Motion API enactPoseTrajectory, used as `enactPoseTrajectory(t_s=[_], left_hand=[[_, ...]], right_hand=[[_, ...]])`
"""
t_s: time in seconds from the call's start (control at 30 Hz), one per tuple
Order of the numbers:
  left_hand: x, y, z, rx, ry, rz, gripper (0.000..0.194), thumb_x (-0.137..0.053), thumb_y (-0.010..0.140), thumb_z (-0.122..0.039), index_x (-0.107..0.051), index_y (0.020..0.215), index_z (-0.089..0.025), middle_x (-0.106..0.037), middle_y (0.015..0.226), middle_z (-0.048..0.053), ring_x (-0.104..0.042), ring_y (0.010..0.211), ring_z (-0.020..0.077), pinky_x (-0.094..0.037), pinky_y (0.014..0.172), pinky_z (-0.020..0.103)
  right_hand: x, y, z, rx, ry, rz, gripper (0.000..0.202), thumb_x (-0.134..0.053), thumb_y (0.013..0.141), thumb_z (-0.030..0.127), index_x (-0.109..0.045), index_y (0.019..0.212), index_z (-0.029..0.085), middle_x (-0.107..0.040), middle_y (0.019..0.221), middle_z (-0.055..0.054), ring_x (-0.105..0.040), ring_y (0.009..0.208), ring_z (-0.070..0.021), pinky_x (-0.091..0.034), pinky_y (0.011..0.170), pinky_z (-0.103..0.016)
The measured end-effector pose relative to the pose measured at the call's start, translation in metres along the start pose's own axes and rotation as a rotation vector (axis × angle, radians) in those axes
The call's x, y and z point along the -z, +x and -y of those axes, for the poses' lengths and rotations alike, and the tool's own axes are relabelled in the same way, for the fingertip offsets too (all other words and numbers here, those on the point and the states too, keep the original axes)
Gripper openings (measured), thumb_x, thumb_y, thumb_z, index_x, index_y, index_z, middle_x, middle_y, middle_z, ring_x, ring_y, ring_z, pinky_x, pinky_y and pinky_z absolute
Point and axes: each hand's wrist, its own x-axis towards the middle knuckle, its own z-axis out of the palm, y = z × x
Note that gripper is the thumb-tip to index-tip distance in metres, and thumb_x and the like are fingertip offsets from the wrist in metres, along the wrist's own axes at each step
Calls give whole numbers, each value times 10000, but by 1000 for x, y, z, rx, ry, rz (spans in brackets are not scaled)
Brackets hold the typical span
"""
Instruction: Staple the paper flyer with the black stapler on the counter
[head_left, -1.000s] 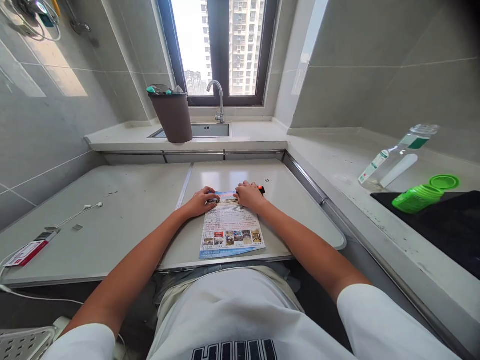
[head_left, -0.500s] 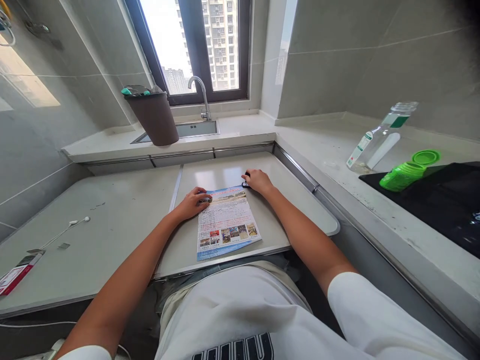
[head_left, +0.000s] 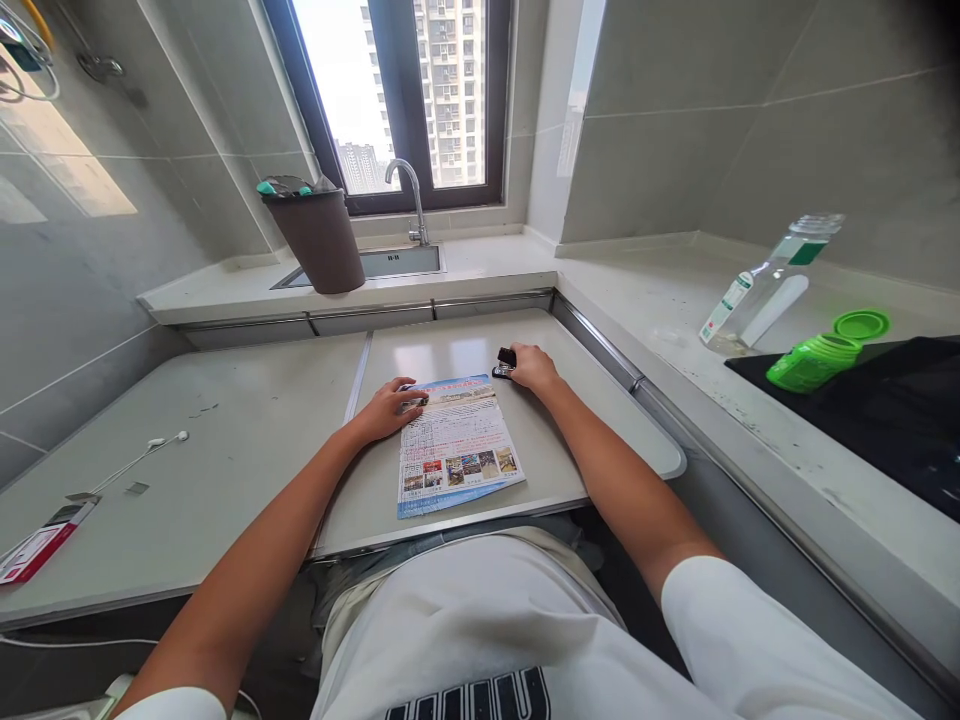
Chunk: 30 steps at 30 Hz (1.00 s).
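A printed leaflet (head_left: pixel 456 435) with blue edges and a row of small photos lies on the folding table (head_left: pixel 262 440) in front of me. My left hand (head_left: pixel 388 410) rests on its upper left edge, fingers apart and pressing down lightly. Just past the leaflet's upper right corner, my right hand (head_left: pixel 534 367) is closed around a small black stapler (head_left: pixel 505 362). The stapler's jaws point left and look parted, and it is clear of the paper. My palm and fingers hide its rear end.
Earphones (head_left: pixel 169 440) and a red-and-white box (head_left: pixel 45 545) lie on the table's left. Behind stand a brown bin (head_left: pixel 319 240), a sink (head_left: pixel 405 262) and a faucet (head_left: pixel 412 195). On the right counter are a clear bottle (head_left: pixel 772 285) and a green container (head_left: pixel 814 362).
My right hand has drawn the stapler slightly right, off the leaflet's upper corner, and more of the stapler shows. My left hand stays on the leaflet. The view has shifted slightly.
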Motion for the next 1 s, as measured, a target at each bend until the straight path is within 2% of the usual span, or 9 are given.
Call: enactPoseTrajectory(t_s=[0.13,0.23,0.33,0.5,0.63,0.8,1.0], left_hand=[[-2,0,1,0,4,-18,458,-565,1002,-542,-733,1357,-308,-551,1482,110,-602,1304,317,-480,1166,508],[-3,1,2,-3,12,-15,459,-556,1005,-533,-725,1371,-312,-575,1448,109,-608,1291,316,-466,1169,516],[-3,1,1,-6,30,-2,464,-551,1004,-535,-725,1375,-318,-583,1437,111,-605,1296,329,-446,1177,534],[0,0,-1,-10,47,0,464,-532,1019,-525,-714,1397,-328,-582,1461,114,-586,1317,346,-437,1171,557],[-1,0,-1,-9,36,-25,438,-526,1032,-523,-725,1377,-341,-612,1425,105,-607,1280,317,-458,1154,534],[-2,0,0,-2,18,-27,463,-448,1068,-509,-686,1421,-325,-623,1403,111,-605,1281,309,-451,1153,533],[-5,1,4,5,16,-38,456,-445,1064,-471,-687,1403,-285,-601,1410,126,-603,1282,318,-468,1140,528]], right_hand=[[6,-3,2,-13,53,-110,272,-731,875,211,-742,1145,195,-772,1132,-142,-728,1015,-295,-503,795,-319],[7,-8,14,77,141,-215,255,-715,914,264,-730,1161,202,-779,1121,-125,-722,1023,-287,-499,811,-316],[3,-18,34,180,254,-223,236,-711,928,335,-735,1122,204,-787,1089,-99,-713,1009,-266,-495,820,-307],[-14,-41,68,363,361,-77,215,-751,870,360,-750,1020,205,-795,995,-54,-701,916,-218,-469,754,-270],[-25,-53,81,425,323,10,177,-740,840,349,-748,950,210,-789,934,-46,-688,850,-209,-443,702,-268],[-28,-50,79,451,277,71,186,-716,830,328,-744,981,222,-786,947,-41,-680,847,-201,-451,713,-258],[-22,-33,59,398,273,211,256,-728,776,237,-755,1030,218,-784,980,-26,-674,865,-186,-444,679,-229]])
